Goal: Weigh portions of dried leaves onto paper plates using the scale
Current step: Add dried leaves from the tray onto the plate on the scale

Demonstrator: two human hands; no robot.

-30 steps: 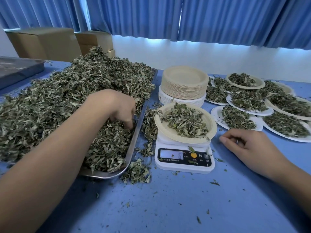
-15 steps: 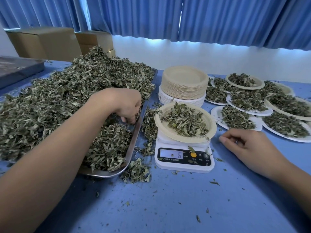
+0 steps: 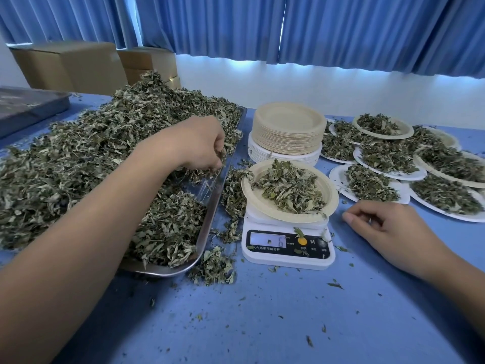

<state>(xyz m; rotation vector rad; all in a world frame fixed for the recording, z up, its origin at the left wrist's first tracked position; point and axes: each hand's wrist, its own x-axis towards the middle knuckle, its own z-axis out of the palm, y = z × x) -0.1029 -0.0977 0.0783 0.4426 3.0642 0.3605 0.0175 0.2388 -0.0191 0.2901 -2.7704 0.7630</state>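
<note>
Pinching dried leaves (image 3: 220, 156) with left hand (image 3: 194, 143); resting right hand (image 3: 388, 227) loosely curled, empty. Topping up plate (image 3: 331, 203) on scale (image 3: 286, 249), beside filled plates (image 3: 338, 177), unused stack (image 3: 288, 127).

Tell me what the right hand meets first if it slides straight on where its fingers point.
Probably the scale, just under the paper plate on it; the right hand looks low, though height is unclear.

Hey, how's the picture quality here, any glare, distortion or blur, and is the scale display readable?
Head view: wide-angle distortion bows the curtains, and backlight glows beneath them, leaving a blue cast; a faint sheen shows on the bare tray by the left hand pinching dried leaves; the scale display is sharp and reads 6; the right hand is crisp.
</note>
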